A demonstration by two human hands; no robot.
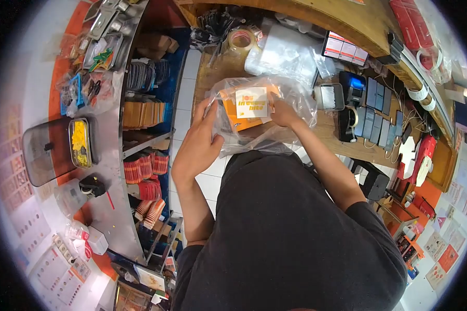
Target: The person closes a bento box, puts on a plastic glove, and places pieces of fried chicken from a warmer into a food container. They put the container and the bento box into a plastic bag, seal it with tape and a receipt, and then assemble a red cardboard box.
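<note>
A clear plastic bag (296, 93) lies at the near edge of the wooden table (321, 124). Inside it is an orange box (241, 123) with a white square label (251, 102) printed in yellow letters. My left hand (197, 142) is at the left side of the bag, fingers spread, the fingertips against the plastic. At the right side of the box my right hand (284, 113) has its fingers curled together at the bag and the box's edge; what exactly they grip is hidden.
Behind the bag lie a tape roll (241, 39) and a stack of clear bags (288, 52). To the right are a plastic container (329, 97), a black printer (353, 87) and several phones (379, 96). A metal counter (111, 192) and shelves (149, 140) stand left.
</note>
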